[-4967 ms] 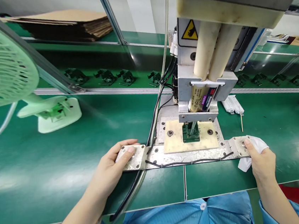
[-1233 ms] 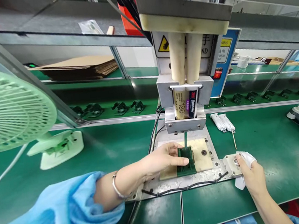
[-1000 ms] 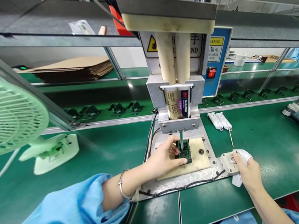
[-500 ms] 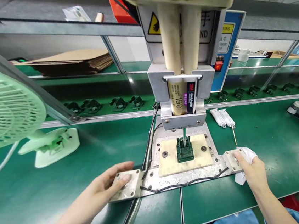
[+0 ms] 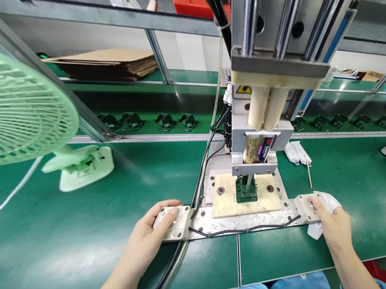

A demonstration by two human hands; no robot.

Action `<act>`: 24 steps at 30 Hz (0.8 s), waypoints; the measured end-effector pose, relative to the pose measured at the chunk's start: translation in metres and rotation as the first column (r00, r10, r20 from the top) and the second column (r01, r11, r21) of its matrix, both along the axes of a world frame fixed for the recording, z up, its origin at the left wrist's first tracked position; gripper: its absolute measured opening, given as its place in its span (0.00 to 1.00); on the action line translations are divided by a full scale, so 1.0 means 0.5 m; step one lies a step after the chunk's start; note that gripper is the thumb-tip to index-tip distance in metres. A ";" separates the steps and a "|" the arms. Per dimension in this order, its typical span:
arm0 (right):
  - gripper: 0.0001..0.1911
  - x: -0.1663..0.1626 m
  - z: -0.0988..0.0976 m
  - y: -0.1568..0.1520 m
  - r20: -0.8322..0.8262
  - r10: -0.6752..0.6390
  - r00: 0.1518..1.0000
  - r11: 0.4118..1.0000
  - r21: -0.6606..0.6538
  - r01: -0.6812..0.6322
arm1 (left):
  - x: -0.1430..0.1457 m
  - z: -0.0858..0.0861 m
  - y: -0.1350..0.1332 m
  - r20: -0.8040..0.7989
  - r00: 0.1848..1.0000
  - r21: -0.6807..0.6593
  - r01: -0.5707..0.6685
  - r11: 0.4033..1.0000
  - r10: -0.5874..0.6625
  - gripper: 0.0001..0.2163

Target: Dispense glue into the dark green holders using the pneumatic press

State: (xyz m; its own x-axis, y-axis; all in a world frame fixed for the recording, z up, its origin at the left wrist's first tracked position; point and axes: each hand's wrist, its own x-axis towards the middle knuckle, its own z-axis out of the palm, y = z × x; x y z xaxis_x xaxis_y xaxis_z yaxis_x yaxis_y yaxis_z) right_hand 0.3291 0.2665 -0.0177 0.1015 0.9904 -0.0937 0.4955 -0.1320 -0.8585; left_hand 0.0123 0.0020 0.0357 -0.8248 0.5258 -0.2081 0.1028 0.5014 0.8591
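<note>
The left hand (image 5: 152,235) lies flat and slack, grasping nothing, its fingertips (image 5: 170,211) resting on the square grey metal button plate (image 5: 175,222) at the left end of the long grey metal base strip (image 5: 242,223). The right hand (image 5: 336,230) is curled around a crumpled white cloth (image 5: 328,201), with its thumb pressed on the matching square metal button plate (image 5: 307,206) at the strip's right end.

Between the two hands, and a little beyond them, a small dark green plastic part (image 5: 246,193) sits upright in the middle of a cream rectangular fixture plate (image 5: 225,205). Directly over the part hangs the grey metal glue dispenser head with its twin cream cartridges (image 5: 260,144); whether the nozzle touches the part I cannot tell. A thin black cable (image 5: 246,229) runs along the strip from one hand to the other. Well off beyond the left hand stands a pale green plastic desk fan (image 5: 15,98) on the green bench mat (image 5: 67,231).
</note>
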 end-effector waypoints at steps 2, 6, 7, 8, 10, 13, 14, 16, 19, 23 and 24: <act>0.28 0.001 0.000 0.001 0.014 -0.001 1.000 1.000 0.005 0.001 | 0.006 0.001 0.002 0.014 0.999 0.047 -0.031 0.998 0.030 0.30; 0.28 0.003 -0.005 0.003 -0.002 0.008 1.000 1.000 0.005 -0.008 | 0.012 -0.001 0.006 -0.011 0.998 0.040 -0.056 0.998 0.057 0.29; 0.28 0.003 -0.005 0.003 -0.012 0.007 1.000 1.000 -0.001 -0.007 | 0.012 -0.001 0.006 -0.015 0.999 0.034 -0.052 0.998 0.053 0.29; 0.28 0.003 -0.004 0.002 -0.020 0.005 1.000 1.000 -0.006 -0.005 | 0.012 -0.001 0.006 -0.019 0.999 0.028 -0.049 0.998 0.049 0.29; 0.29 0.003 -0.003 0.001 -0.026 -0.003 1.000 1.000 -0.013 0.002 | 0.011 -0.001 0.005 -0.022 0.999 0.023 -0.043 0.999 0.043 0.29; 0.30 0.002 -0.001 0.000 -0.024 -0.002 1.000 1.000 -0.026 0.002 | 0.011 0.001 0.005 -0.012 0.999 0.033 -0.045 0.998 0.046 0.27; 0.31 0.001 0.000 0.000 -0.028 0.001 1.000 1.000 -0.029 -0.002 | 0.012 0.001 0.005 -0.005 0.999 0.039 -0.047 0.998 0.047 0.27; 0.31 -0.001 0.001 0.000 -0.034 0.004 0.999 1.000 -0.028 -0.005 | 0.013 0.002 0.006 0.006 0.999 0.050 -0.048 0.998 0.047 0.26; 0.31 -0.003 0.005 -0.001 -0.026 0.004 1.000 1.000 -0.015 -0.005 | 0.015 0.004 0.005 0.010 0.999 0.063 -0.045 0.997 0.044 0.25; 0.31 -0.005 0.009 -0.002 -0.012 -0.001 1.000 1.000 -0.010 0.001 | 0.016 0.005 0.006 0.010 0.999 0.071 -0.052 0.996 0.051 0.24; 0.31 -0.005 0.010 -0.003 -0.011 -0.003 1.000 1.000 -0.012 0.003 | 0.016 0.005 0.006 0.006 0.999 0.073 -0.053 0.996 0.052 0.24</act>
State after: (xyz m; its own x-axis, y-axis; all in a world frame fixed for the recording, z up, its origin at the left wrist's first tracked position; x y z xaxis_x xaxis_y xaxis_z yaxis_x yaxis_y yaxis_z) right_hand 0.3266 0.2652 -0.0127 0.1033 0.9889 -0.1067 0.4853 -0.1437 -0.8625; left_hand 0.0202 0.0049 0.0381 -0.8509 0.4955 -0.1743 0.0743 0.4421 0.8939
